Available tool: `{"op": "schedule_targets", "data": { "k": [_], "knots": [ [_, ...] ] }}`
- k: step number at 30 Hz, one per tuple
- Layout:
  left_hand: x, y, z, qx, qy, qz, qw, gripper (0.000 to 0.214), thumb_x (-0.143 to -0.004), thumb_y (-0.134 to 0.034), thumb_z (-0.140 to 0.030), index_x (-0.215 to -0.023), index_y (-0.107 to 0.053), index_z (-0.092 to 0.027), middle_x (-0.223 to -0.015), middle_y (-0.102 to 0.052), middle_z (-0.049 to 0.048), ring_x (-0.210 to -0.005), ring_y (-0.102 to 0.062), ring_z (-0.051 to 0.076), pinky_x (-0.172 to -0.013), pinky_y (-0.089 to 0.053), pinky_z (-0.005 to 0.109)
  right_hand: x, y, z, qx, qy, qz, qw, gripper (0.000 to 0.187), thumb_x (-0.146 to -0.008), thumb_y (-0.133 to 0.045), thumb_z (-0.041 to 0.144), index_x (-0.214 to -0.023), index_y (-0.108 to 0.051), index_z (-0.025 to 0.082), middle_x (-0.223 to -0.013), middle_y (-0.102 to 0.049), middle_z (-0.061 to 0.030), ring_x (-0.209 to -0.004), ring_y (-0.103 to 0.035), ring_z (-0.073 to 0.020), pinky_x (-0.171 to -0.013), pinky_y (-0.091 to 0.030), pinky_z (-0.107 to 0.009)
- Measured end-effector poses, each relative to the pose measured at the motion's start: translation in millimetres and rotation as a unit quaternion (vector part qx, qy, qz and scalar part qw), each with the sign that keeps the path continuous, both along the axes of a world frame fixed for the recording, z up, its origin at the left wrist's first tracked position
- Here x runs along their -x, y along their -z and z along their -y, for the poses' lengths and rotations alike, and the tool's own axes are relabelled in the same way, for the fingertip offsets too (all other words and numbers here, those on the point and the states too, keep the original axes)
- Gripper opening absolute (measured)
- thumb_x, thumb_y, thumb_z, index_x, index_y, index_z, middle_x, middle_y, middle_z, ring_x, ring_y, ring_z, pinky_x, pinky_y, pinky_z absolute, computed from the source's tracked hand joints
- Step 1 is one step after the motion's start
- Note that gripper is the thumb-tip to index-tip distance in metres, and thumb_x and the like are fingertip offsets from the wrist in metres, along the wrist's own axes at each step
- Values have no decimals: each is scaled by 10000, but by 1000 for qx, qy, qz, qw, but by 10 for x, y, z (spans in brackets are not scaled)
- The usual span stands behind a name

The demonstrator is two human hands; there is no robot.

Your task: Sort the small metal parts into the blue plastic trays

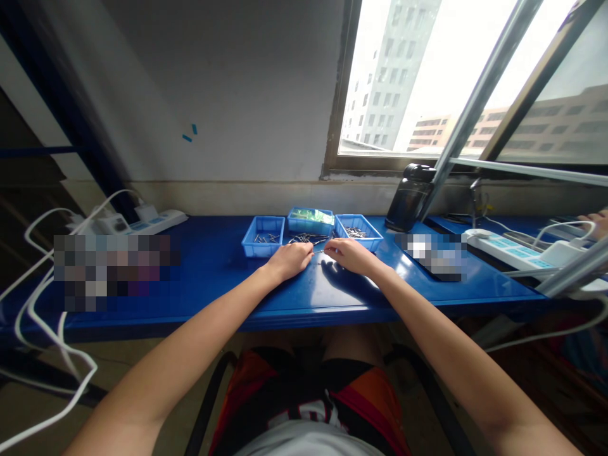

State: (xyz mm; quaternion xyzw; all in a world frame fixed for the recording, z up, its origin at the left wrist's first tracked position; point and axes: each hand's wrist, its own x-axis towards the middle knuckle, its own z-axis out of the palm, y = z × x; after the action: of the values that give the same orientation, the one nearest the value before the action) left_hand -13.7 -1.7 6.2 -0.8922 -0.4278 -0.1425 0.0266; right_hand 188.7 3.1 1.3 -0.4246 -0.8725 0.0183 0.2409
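My left hand [291, 261] is closed in a pinch on a small thin metal piece [318, 251], too small to tell its exact kind. My right hand [352, 256] faces it with fingers pinched at the piece's other end. Just beyond the hands lies a loose pile of thin metal parts [304, 239]. To the left stands a blue bin [247, 248] with several slim metal parts in it. Another blue bin [375, 243], on the right, holds more of them. A third blue bin [295, 224], at the back, has a green plastic packet [313, 217] in it.
The blue tabletop [209, 266] runs along the wall. On the right stand a black bottle [409, 197], a blurred object [434, 258] and a power strip [503, 248]. Another power strip [159, 223], white cables [35, 310] and blurred items [109, 266] are left. Another person's hand [601, 221] shows far right.
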Motion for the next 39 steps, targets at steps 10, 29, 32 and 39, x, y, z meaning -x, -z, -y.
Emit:
{"op": "schedule_targets", "data": {
  "k": [10,29,32,39],
  "knots": [
    [-2,-10,29,-14,11,13,1000,219,-879,-372,-299,-925,-559,-194,-885,-643,60,-801,-618,202,-684,-467,276,6,2,5,9,-10,10,1000,213,-851,-445,241,-864,-649,182,-808,-663,-52,-725,-581,-143,-666,-402,-228],
    [-2,7,-11,-11,61,46,997,215,-873,-408,-285,-1018,-559,-237,-1003,-606,13,-881,-602,152,-761,-459,236,74,-15,47,46,-65,-23,997,254,-878,-427,298,-881,-644,166,-811,-668,-45,-690,-581,-125,-638,-401,-209],
    [-2,11,-8,-17,70,43,996,204,-870,-408,-291,-1000,-552,-228,-977,-601,14,-837,-608,148,-732,-462,235,76,-7,47,40,-64,-17,997,251,-876,-429,303,-852,-634,161,-763,-656,-36,-655,-563,-117,-606,-379,-201],
    [-21,-55,74,-20,61,36,997,172,-819,-451,-286,-949,-533,-210,-951,-593,20,-821,-605,160,-705,-459,238,73,-6,50,43,-51,-3,998,222,-857,-457,288,-891,-646,176,-768,-661,-40,-660,-573,-127,-612,-386,-213]
  ]
}}
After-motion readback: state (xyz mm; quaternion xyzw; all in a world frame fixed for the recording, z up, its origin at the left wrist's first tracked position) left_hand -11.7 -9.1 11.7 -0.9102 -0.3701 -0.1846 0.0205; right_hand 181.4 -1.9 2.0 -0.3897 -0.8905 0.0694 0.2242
